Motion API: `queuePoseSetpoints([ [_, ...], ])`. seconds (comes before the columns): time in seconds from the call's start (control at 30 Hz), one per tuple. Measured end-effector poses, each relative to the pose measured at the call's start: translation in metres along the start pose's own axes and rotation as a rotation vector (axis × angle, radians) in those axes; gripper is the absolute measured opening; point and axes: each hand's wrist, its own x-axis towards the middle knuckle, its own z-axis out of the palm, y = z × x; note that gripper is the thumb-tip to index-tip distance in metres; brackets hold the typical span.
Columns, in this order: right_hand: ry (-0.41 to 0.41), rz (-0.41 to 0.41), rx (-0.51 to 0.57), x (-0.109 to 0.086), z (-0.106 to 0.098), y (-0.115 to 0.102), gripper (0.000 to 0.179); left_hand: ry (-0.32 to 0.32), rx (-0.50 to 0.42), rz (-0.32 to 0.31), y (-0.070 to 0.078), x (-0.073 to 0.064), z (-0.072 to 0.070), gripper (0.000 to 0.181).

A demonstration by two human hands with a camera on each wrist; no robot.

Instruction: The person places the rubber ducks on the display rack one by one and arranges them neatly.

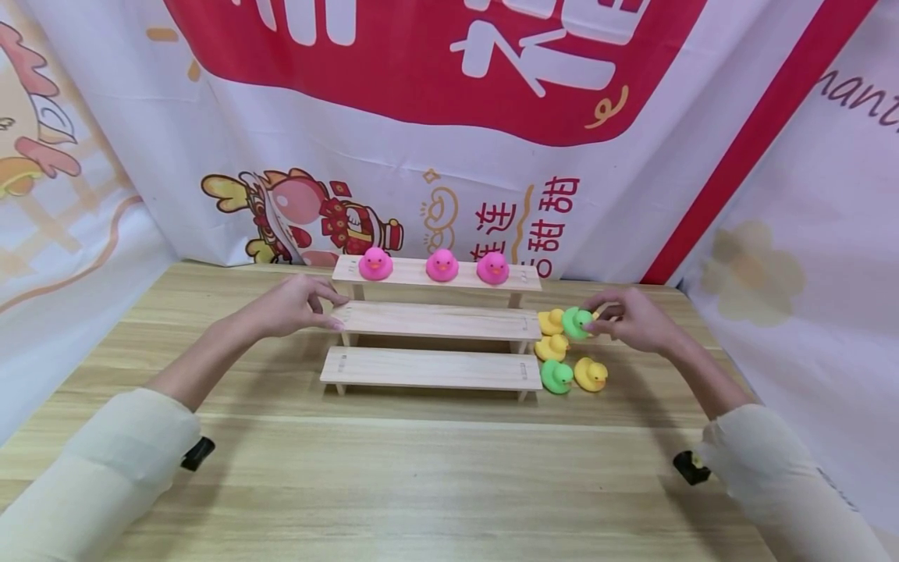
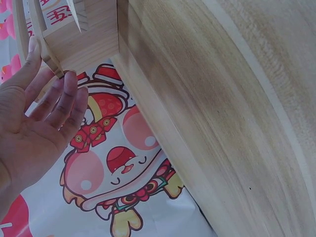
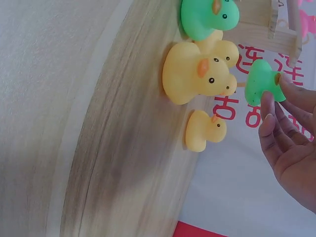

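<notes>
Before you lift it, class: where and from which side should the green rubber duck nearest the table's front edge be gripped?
Pinch the green rubber duck across its round body, coming from above. It sits upright on the wooden table, with the wooden stepped shelf on its left and a yellow rubber duck on its right, so the top is probably freest.

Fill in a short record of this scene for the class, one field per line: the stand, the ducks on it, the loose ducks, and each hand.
Stand: three-tier wooden shelf on the table
Top tier: three pink ducks in a row
Lower tiers: bare
Loose ducks: three yellow ducks and one green duck on the table at the shelf's right end
Left hand: fingers straight, touching the shelf's left end
Right hand: pinching a second green duck
</notes>
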Motion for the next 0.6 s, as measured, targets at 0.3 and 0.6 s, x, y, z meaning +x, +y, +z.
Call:
queuePoseSetpoints([
  [0.3,0.002,0.021,-0.005,-0.001,-0.001,-0.009,0.028,0.002,0.001,0.006,-0.001,0.0,0.0,0.044],
  [0.6,0.01,0.01,-0.005,-0.003,0.0,-0.017,0.028,0.0,0.002,0.001,-0.001,0.001,0.001,0.044],
])
